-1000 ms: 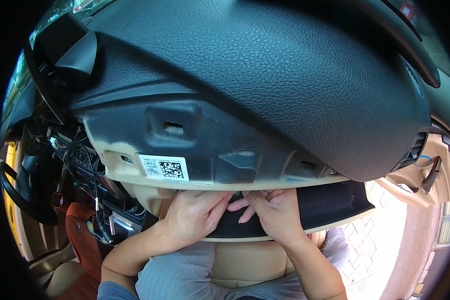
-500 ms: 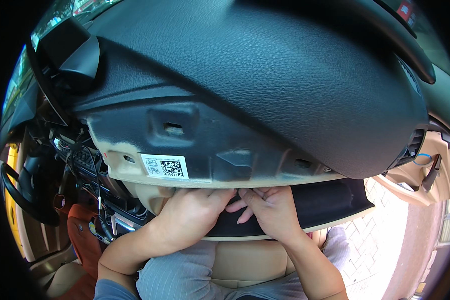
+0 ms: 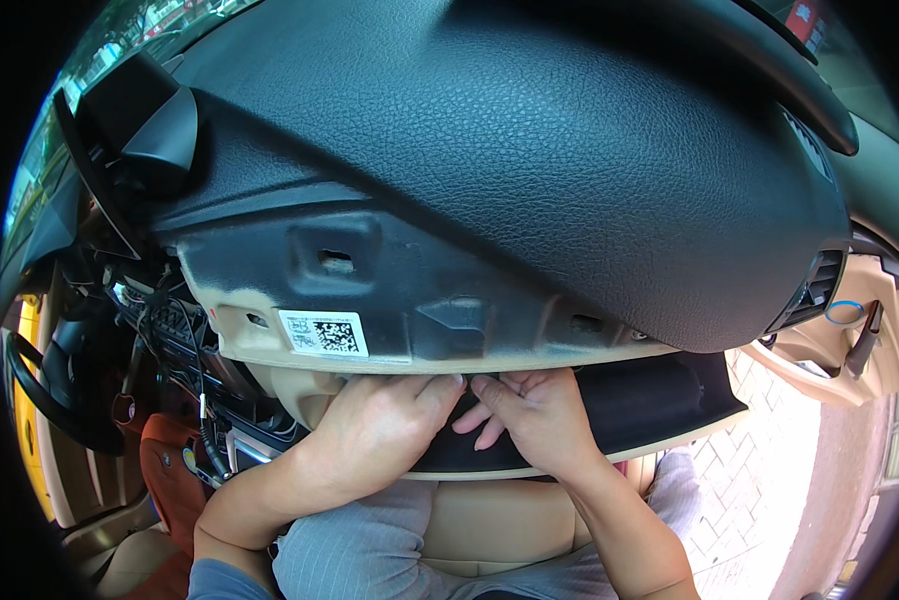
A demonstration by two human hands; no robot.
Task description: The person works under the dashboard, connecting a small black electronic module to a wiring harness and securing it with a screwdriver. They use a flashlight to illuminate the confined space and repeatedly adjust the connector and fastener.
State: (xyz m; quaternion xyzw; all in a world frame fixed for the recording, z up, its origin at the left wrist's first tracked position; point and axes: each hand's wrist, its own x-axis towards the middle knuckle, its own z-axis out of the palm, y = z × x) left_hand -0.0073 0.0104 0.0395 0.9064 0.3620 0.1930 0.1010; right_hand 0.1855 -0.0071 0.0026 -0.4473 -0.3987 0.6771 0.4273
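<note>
Before me is a car's dark textured dashboard (image 3: 530, 190), its lower strip bare, with clip holes and a white printed label (image 3: 323, 333). My left hand (image 3: 390, 425) is closed at the strip's beige bottom edge, knuckles up; its fingertips are partly tucked under that edge. Close beside it, my right hand (image 3: 540, 415) pinches with thumb and forefinger at the same edge, its lower fingers curling loosely. Whatever either hand grips is too small or hidden to make out. Below both hands hangs the glove box (image 3: 650, 405), lowered, with a black interior and beige rim.
Loose wiring (image 3: 202, 420) and an exposed centre console lie at left, near the steering wheel (image 3: 45, 395) and an orange-brown seat (image 3: 165, 455). A beige seat (image 3: 500, 520) is under me. At right, a beige door (image 3: 820, 350) stands open over paving (image 3: 745, 480).
Both hands stay at the strip's lower edge in nearly the same pose. The whole view has shifted slightly.
</note>
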